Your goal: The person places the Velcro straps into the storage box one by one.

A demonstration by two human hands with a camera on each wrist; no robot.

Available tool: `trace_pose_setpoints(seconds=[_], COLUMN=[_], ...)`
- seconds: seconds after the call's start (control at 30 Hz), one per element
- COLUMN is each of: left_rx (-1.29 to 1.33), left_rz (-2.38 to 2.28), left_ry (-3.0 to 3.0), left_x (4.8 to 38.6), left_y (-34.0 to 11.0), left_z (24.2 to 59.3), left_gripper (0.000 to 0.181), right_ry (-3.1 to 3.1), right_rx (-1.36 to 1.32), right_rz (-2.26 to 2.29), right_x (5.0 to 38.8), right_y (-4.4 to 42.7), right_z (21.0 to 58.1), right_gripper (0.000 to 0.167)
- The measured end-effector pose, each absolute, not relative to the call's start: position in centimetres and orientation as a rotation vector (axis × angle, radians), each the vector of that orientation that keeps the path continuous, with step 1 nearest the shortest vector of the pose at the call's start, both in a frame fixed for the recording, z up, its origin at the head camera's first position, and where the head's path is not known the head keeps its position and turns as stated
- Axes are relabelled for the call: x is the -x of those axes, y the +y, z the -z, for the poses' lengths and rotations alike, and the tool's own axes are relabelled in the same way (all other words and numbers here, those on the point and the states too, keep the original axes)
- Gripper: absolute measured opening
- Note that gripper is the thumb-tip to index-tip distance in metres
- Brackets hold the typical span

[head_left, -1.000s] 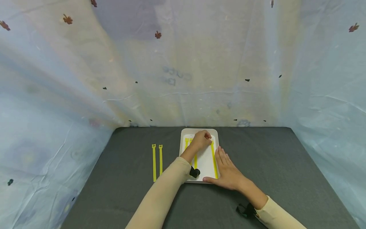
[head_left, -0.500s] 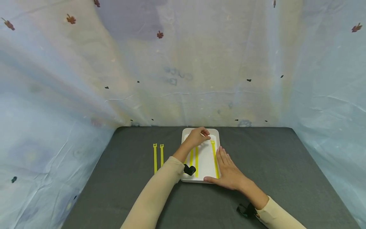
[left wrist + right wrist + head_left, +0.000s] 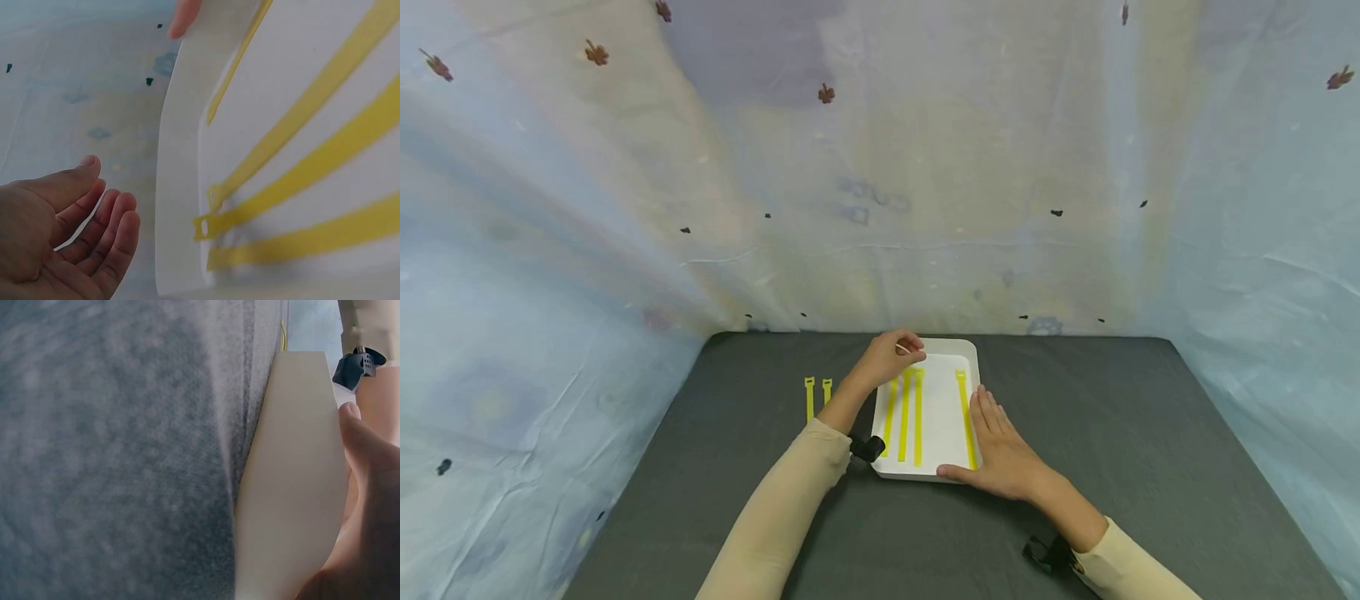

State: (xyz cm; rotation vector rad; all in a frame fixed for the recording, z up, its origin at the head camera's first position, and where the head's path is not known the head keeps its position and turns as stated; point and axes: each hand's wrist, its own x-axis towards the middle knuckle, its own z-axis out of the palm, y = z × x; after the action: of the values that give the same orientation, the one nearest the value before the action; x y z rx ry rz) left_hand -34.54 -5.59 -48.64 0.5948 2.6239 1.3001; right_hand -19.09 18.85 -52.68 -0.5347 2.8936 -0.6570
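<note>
A white tray [image 3: 940,417] holds yellow straps: three side by side on its left part, one being the strap [image 3: 919,421], and a single strap [image 3: 966,417] along its right side. Over the tray's far left corner hangs my left hand [image 3: 891,357], its fingers loosely bent with nothing between them; the left wrist view shows this hand [image 3: 81,231] beside the tray's edge [image 3: 178,187]. My right hand [image 3: 1003,454] lies with straight fingers along the tray's right edge, thumb at the near edge. In the right wrist view the thumb [image 3: 359,434] touches the tray wall [image 3: 290,475].
Two more yellow straps [image 3: 809,400] lie on the grey table [image 3: 1112,433] left of the tray, partly hidden by my left arm. A patterned curtain [image 3: 925,167] stands behind the table and at both sides.
My left hand has moved left from above the right strap's head to the tray's far left corner, uncovering the three left straps. My right hand has stayed at the tray's edge.
</note>
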Motion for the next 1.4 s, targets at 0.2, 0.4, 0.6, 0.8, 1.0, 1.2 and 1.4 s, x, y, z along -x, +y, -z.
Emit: trace_pose_setpoints(seconds=[0.2, 0.4, 0.6, 0.8, 1.0, 1.2, 1.4], left_rx=[-0.569, -0.537, -0.505, -0.482, -0.45, -0.411, -0.367], left_rz=[-1.315, -1.318, -1.271, -1.233, -1.208, -1.166, -1.121], left_ry=[2.648, 2.671, 2.7, 2.715, 2.72, 2.753, 2.782], left_x=[34.2, 33.6, 33.2, 33.1, 33.0, 32.6, 32.5], left_y=[-7.3, -9.1, -11.3, -13.3, -15.6, -17.6, -19.2], left_z=[48.1, 47.6, 47.8, 48.0, 48.5, 48.7, 49.4], left_gripper=[0.028, 0.027, 0.025, 0.025, 0.027, 0.024, 0.022], right_ry=[2.888, 2.897, 2.886, 2.902, 2.901, 2.903, 2.904], right_rx=[0.532, 0.54, 0.54, 0.555, 0.555, 0.556, 0.557], right_rz=[0.679, 0.697, 0.696, 0.707, 0.705, 0.696, 0.687], right_x=[19.1, 19.2, 18.8, 18.7, 18.8, 18.9, 18.9], right_y=[19.1, 19.1, 19.0, 19.0, 19.0, 19.0, 19.0], right_z=[52.6, 52.9, 53.0, 52.6, 52.5, 52.8, 52.6], right_gripper=[0.138, 0.138, 0.138, 0.137, 0.137, 0.137, 0.138])
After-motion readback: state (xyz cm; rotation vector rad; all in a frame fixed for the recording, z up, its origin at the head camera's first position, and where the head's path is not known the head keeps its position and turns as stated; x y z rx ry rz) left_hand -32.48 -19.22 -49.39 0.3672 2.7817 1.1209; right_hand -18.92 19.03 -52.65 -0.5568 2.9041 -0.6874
